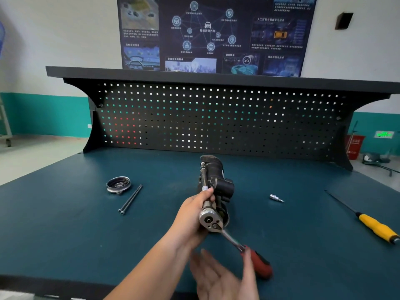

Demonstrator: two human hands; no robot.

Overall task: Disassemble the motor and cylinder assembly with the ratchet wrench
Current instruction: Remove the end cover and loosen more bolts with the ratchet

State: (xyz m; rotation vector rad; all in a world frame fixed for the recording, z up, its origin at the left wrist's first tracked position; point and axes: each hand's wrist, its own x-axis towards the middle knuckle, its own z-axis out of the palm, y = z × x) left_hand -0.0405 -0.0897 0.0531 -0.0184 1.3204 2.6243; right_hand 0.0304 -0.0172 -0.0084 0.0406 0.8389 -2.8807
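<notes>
Ratchet wrench [211, 220] — between both hands [190, 219]

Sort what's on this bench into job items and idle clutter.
In the job: motor assembly; ratchet wrench gripped by left hand; right hand by its red handle; round cap; two long bolts.
Lying about: socket bit; yellow-handled screwdriver.

I see a black pegboard [216, 118] with a dark poster [212, 33] on the wall above it. A yellow-handled screwdriver [376, 228] lies in front of its right end.
</notes>
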